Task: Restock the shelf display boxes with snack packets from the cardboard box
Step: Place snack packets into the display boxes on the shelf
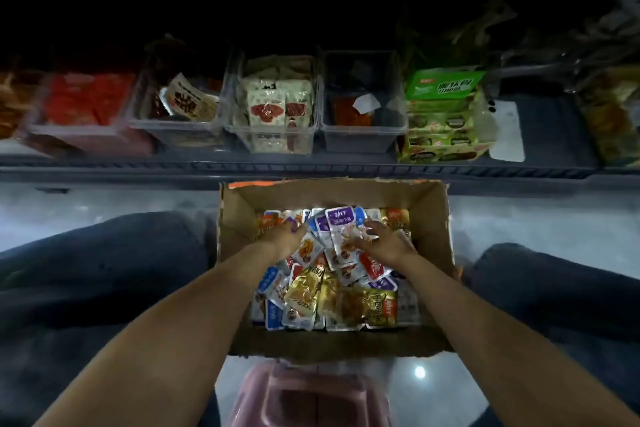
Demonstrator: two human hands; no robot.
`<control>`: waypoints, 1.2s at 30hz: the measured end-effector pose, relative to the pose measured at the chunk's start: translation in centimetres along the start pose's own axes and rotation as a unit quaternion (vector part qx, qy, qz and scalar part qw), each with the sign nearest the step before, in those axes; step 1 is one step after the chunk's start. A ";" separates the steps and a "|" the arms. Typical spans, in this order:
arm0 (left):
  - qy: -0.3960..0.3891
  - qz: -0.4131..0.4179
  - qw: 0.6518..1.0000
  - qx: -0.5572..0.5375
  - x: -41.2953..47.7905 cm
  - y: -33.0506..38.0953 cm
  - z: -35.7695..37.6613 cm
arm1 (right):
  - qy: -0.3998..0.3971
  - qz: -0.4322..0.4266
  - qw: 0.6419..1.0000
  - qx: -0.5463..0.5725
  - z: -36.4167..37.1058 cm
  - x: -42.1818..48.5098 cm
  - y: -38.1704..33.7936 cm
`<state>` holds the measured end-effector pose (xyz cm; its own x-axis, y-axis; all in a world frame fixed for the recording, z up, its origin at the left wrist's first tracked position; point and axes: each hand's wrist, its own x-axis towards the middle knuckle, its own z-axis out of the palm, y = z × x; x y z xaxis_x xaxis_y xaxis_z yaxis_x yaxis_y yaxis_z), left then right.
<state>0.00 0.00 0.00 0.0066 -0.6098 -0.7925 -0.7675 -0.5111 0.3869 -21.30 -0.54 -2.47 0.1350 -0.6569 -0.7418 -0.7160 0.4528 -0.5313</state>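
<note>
Cardboard box (429,218) at lower centre: left hand (284,236) grips purple packets (341,218), right hand (388,244) presses spread fingers on them.

Both bare forearms extended forward and converged, wrists straight, backs of the hands upward. The left hand (285,235) had its fingers curled down over the edge of a heap of small foil snack packets (341,222), gripping them. The right hand (389,243) lay near it on the same heap, fingers spread and bent; whether it gripped anything could not be determined.
</note>
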 end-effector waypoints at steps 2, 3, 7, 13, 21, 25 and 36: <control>0.001 -0.013 0.999 -0.030 1.5 0.6 0.3 | -0.003 0.004 1.000 0.003 0.4 1.3 0.5; 0.006 -0.018 0.999 -0.048 2.3 0.7 0.5 | -0.002 0.009 1.000 0.027 0.7 2.2 1.1; -0.001 -0.019 0.997 -0.078 5.0 0.7 1.4 | 0.032 0.020 0.992 0.120 1.9 4.8 2.1; -0.026 -0.095 0.982 -0.158 7.4 1.3 2.6 | 0.069 0.023 0.979 0.189 2.8 7.7 1.8; -0.043 -0.131 0.970 -0.199 7.9 1.9 2.8 | 0.083 0.055 0.966 0.239 5.3 9.3 2.2; -0.038 -0.098 0.971 -0.213 7.1 1.5 3.5 | 0.086 0.090 0.940 0.318 5.6 8.6 1.4; 0.008 -0.015 0.937 -0.349 2.2 1.3 2.8 | 0.004 0.052 0.917 0.396 3.6 2.8 0.2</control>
<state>-2.76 -0.33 -2.57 0.0359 -0.5947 -0.8031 -0.1596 -0.7967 0.5829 -18.63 -0.11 -6.13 0.0861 -0.5885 -0.8039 -0.0024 0.8068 -0.5909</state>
